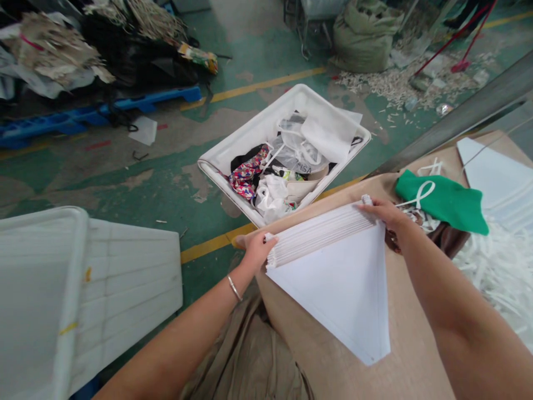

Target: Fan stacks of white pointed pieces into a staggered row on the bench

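A stack of white, paper-like sheets (333,294) lies on the tan tabletop (410,355), its layered, ridged edge facing away from me. My left hand (257,251), with a bracelet at the wrist, grips the stack's left corner, thumb on top. At the far right corner, my right hand (385,212) pinches the same edge. The lower part of the stack narrows to a blunt point towards me. Just right of my right hand lies a green cloth piece (443,203) with a white ribbon loop (425,193) on it.
Beyond the table stands a white bin (227,147) of bags and fabric scraps. Large white tubs (133,272) are at left. White strips (491,272) pile up at right. A blue pallet (137,103) with scrap and a green sack (364,36) stand farther off. A person's legs (468,16) show top right.
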Available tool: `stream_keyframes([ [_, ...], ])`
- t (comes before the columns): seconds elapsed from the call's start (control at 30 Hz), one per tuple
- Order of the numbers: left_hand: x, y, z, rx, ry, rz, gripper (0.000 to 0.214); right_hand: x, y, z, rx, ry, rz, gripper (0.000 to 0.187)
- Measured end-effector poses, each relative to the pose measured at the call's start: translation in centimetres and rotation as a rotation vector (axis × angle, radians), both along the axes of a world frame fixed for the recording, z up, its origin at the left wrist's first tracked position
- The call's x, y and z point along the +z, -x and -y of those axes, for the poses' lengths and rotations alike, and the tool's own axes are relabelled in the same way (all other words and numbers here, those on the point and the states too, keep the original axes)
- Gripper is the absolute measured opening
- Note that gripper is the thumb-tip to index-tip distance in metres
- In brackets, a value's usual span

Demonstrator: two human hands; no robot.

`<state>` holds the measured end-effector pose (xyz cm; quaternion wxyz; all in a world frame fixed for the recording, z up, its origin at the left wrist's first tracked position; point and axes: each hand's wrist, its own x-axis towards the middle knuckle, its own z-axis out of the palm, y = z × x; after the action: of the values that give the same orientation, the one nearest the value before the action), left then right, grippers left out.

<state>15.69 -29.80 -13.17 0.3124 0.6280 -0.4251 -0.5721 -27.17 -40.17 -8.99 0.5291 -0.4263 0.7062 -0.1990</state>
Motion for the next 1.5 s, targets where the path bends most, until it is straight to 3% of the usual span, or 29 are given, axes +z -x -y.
stream_keyframes([
  [0.1, 0.3, -0.5, 1.6, -0.095, -0.093, -0.064, 0.029, 0.2, 0.3, 0.7, -0.014, -0.058, 0.037, 0.047],
  [0.2, 0.8, -0.6, 2.0, -0.153, 0.045, 0.082, 0.024, -0.1, 0.5, 0.5, -0.052, -0.008, 0.089, 0.046],
  [0.33, 1.2, -0.2, 1.3, -0.145, 0.192, 0.21, 0.017, -0.7, 0.8, -0.1, -0.081, 0.036, 0.099, 0.043],
  [0.53, 1.3, 0.1, 1.9, -0.2, 0.107, 0.218, 0.009, -0.6, 0.6, 1.4, -0.04, -0.126, 0.094, 0.04],
  [0.63, 1.4, 0.2, 2.2, -0.221, 0.172, 0.258, 0.006, -0.6, 0.5, 2.3, 0.005, -0.179, 0.043, 0.036],
  [0.73, 1.1, 0.3, 1.7, -0.148, 0.191, 0.275, 0.006, -0.7, 0.7, 2.3, -0.026, -0.156, 0.038, 0.034],
  [0.87, 0.3, 0.4, 0.3, 0.068, -0.029, -0.01, 0.025, 0.1, 1.2, 0.9, -0.085, -0.168, 0.134, 0.034],
  [0.93, 0.3, 0.8, -0.6, 0.1, -0.149, -0.22, 0.037, 0.9, 1.3, -0.3, -0.117, -0.187, 0.178, 0.032],
  [1.0, 0.4, 1.3, -1.6, 0.092, -0.204, -0.307, 0.043, 1.5, 1.2, -1.7, -0.134, -0.202, 0.228, 0.034],
  [1.2, 1.0, 2.8, -5.1, 0.12, 0.067, 0.056, 0.032, 1.5, 0.3, -5.1, -0.21, -0.046, 0.292, 0.051],
  [1.27, 1.1, 2.9, -5.8, 0.138, 0.087, 0.062, 0.033, 1.6, 0.3, -5.5, -0.246, -0.023, 0.294, 0.05],
  [1.37, 1.0, 2.7, -6.0, 0.165, -0.061, -0.246, 0.047, 2.5, 0.5, -5.9, -0.246, -0.072, 0.334, 0.051],
  [1.43, 0.8, 2.5, -6.0, 0.108, -0.208, -0.503, 0.062, 3.1, 0.7, -6.4, -0.185, -0.14, 0.379, 0.059],
  [1.5, 0.4, 2.4, -6.2, 0.072, -0.235, -0.567, 0.074, 3.4, 0.8, -7.0, -0.116, -0.181, 0.405, 0.071],
])
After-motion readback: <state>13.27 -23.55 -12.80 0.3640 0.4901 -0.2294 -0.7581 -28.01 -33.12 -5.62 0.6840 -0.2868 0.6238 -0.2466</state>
